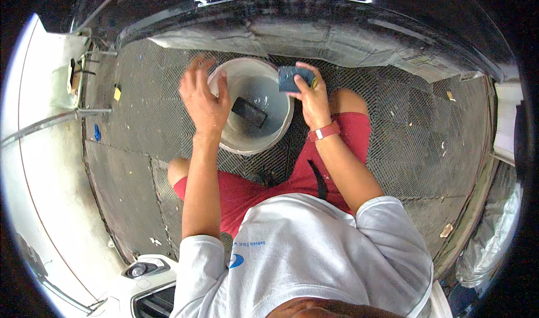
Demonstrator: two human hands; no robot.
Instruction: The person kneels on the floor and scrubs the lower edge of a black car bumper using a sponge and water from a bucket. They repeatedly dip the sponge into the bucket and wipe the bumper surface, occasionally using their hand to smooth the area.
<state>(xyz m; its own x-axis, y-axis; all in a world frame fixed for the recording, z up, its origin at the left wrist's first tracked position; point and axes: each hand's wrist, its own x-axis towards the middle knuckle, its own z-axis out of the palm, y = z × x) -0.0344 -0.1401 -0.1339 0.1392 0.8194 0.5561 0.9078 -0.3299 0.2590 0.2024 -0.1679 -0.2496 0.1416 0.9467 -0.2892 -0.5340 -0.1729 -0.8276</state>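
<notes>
A round whitish bucket (276,139) stands on the floor before me, with cloudy liquid in it and a dark rectangular object (249,112) lying inside. Over the bucket's left rim is my left hand (204,92), fingers spread and somewhat blurred, with nothing in it. My right hand (312,92) grips a dark wet-looking rectangular block or pad (290,79) at the right rim; a bit of yellow shows at its edge by my fingers. Whether the pad touches the rim, I cannot tell.
A glossy dark curved panel (269,2), its lower part covered with paper sheeting (294,42), spans the far side. To the left are a metal frame (80,86) and a white vehicle body (46,149). Small scraps (446,230) lie on the ribbed mat floor (421,149).
</notes>
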